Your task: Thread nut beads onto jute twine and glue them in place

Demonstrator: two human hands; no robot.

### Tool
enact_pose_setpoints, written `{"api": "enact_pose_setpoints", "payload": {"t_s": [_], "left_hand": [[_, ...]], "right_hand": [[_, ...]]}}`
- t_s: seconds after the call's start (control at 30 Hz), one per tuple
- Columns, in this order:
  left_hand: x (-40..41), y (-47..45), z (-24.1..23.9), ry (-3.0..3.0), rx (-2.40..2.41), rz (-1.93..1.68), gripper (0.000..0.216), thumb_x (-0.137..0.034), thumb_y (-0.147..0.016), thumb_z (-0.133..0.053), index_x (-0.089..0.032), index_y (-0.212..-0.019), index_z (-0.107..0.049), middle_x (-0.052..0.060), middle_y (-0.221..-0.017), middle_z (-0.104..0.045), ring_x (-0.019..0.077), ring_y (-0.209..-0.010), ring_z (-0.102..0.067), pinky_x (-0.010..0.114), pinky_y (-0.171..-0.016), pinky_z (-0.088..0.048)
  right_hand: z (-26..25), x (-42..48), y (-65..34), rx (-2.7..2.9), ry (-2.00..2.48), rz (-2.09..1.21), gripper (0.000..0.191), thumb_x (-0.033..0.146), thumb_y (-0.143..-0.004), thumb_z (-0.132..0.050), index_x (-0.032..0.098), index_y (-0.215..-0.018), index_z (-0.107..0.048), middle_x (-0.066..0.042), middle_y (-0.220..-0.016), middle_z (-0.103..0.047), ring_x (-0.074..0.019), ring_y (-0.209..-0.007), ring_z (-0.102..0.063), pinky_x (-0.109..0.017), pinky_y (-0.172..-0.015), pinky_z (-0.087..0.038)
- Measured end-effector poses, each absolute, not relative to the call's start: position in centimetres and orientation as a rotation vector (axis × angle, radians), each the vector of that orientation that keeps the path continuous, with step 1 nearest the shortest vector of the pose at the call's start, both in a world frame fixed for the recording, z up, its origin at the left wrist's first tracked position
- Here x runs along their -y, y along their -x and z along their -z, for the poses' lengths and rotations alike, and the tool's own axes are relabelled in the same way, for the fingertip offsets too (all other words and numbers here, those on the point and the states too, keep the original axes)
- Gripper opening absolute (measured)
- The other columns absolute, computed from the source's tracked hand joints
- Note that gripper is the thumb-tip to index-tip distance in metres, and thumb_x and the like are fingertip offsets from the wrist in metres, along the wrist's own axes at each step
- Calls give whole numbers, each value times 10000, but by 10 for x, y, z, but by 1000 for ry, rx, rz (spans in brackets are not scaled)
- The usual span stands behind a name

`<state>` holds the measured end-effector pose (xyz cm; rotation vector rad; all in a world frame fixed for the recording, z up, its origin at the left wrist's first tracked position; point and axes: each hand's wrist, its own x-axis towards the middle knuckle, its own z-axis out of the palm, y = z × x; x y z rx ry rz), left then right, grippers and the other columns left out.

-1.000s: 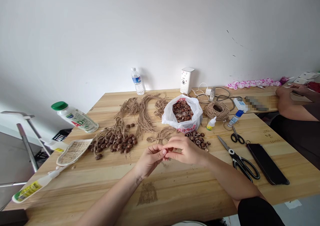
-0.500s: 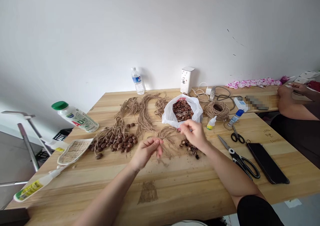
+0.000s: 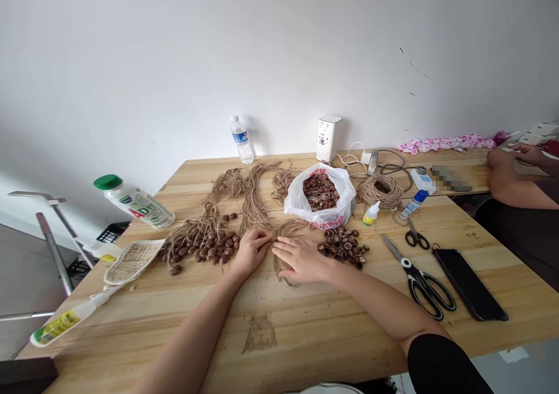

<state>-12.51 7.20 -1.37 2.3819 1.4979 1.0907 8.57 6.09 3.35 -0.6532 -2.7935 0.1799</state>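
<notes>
My left hand (image 3: 252,252) rests on the table with thumb and fingers pinched together; what lies between the fingertips is too small to make out. Beside it, my right hand (image 3: 301,260) lies over a loose bundle of cut twine (image 3: 290,227), fingers stretched out and fingertips close to the left hand's. Strands stick out behind and below the right hand. A small heap of hollow brown nut shells (image 3: 345,247) is to the right of that hand. Left of my left hand lies a pile of brown nut shells tied to twine cords (image 3: 213,245).
Behind my hands stand a white plastic bag (image 3: 297,199) of shells and a coil of twine (image 3: 382,191). Large scissors (image 3: 421,280), small scissors (image 3: 417,238), a glue bottle (image 3: 371,213) and a black phone (image 3: 469,283) lie right. A co-worker's hands (image 3: 502,158) are far right.
Both hands have come down from above the table onto the twine bundle, close together. My right hand has moved left from near the bag, its fingers now stretched out.
</notes>
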Motion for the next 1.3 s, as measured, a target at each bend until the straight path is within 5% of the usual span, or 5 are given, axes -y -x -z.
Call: {"api": "enact_pose_setpoints", "payload": {"t_s": [0.17,0.4,0.63,1.07,1.3], "left_hand": [[-74,126,16,-2377,-1554,-1108,220,-245,-830,-514,-213,-869,-728,77,-866,-573,207,-851,-528,376,-781,-453],[-72,124,14,-2394,-1563,-1081,238,-248,-852,-491,-196,-892,-719,80,-877,-568,210,-860,-515,376,-790,-437],[-74,125,17,-2393,-1568,-1086,232,-244,-845,-498,-202,-888,-722,80,-881,-569,211,-857,-515,374,-781,-440],[-74,124,17,-2377,-1590,-1080,236,-246,-840,-506,-206,-872,-736,83,-868,-581,210,-838,-519,376,-772,-438],[-74,123,16,-2380,-1593,-1081,245,-258,-846,-497,-212,-877,-735,84,-865,-582,211,-836,-520,376,-770,-440]], "right_hand": [[-21,-64,-87,2761,729,-222,617,447,-826,-570,66,-1298,-457,-199,-1325,-478,-301,-1280,-369,-467,-1036,-329],[-27,-69,-91,2720,551,-301,393,353,-838,-568,114,-1149,-587,-154,-1173,-591,-234,-1120,-523,-380,-975,-397],[-19,-68,-88,2786,667,-261,697,515,-804,-568,82,-1329,-419,-203,-1336,-457,-296,-1277,-359,-470,-1044,-293],[-30,-69,-96,2780,378,-362,117,230,-820,-569,171,-811,-671,-32,-681,-647,-168,-747,-535,-291,-728,-425],[-35,-62,-102,2898,383,-498,62,192,-739,-620,195,-723,-679,20,-638,-645,-129,-644,-562,-265,-691,-411]]}}
